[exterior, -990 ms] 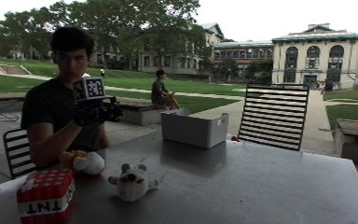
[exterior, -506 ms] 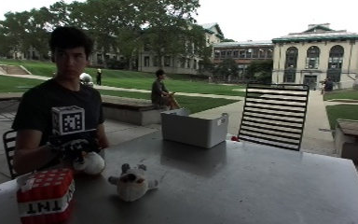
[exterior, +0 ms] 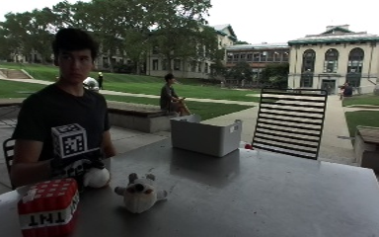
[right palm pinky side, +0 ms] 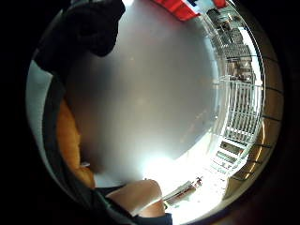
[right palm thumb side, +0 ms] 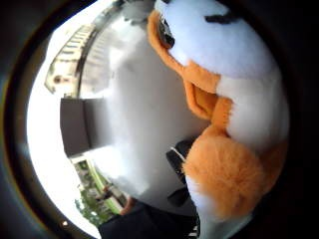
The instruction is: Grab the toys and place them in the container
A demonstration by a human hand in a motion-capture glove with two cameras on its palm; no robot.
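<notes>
An orange and white plush (exterior: 97, 177) lies on the grey table (exterior: 255, 197) in front of the person. My gloved right hand (exterior: 76, 168) sits on top of it, fingers curled round its near side. In the thumb side palm view the plush (right palm thumb side: 234, 99) fills the space next to the palm. Its orange fur (right palm pinky side: 68, 136) also shows beside the palm in the little finger side view. A grey and white plush (exterior: 140, 193) lies just to the right of it. A red TNT block (exterior: 48, 207) stands at the table's near left corner. The grey container (exterior: 206, 134) stands at the far edge.
A black slatted chair (exterior: 289, 122) stands behind the table, right of the container. A small red thing (exterior: 248, 146) lies by the container's right side. Bare table stretches between the toys and the container (right palm thumb side: 75, 124).
My right hand came down from chest height to the table and now rests on the orange and white plush. The toys and the container have not moved.
</notes>
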